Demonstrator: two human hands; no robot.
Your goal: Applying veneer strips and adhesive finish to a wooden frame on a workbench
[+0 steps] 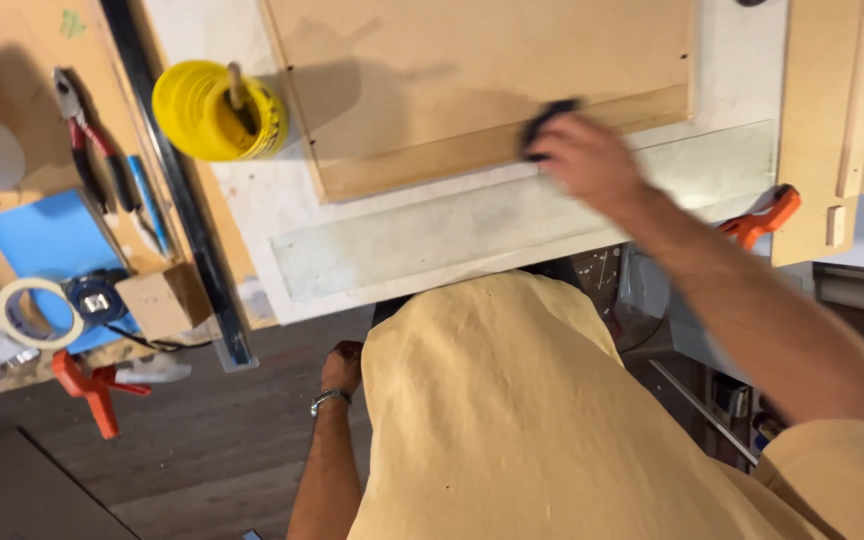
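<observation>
— Where is the right hand (587, 160)?

— Out over the bench, on the lower edge of the panel (482, 90); its fingers are curled down on a small dark pad (549, 122), pressing it against the wood; the hand is blurred, so the exact grip is hard to read.

— And the left hand (342, 365)?

— Down by the body, below the bench edge, wearing a metal watch (330, 400); the fingers look loosely curled; whether they hold anything I cannot tell, since the yellow shirt (512, 420) hides part of it.

— The two hands are apart, then?

— Well apart; one on the panel, one hanging low.

— How does the panel look?

— Flat, pale brown, with a raised middle field and a lower border strip along the near edge; the pad sits on that strip, toward its right end; the panel lies on a white board (512, 225) that covers the bench.

— What stands about it?

— A yellow tub (214, 112) with a stick in it, just left of the panel's corner; further left, pliers (87, 140), a blue sheet (47, 240) and a tape roll (37, 312); an orange clamp (762, 220) at the right edge near the forearm.
</observation>
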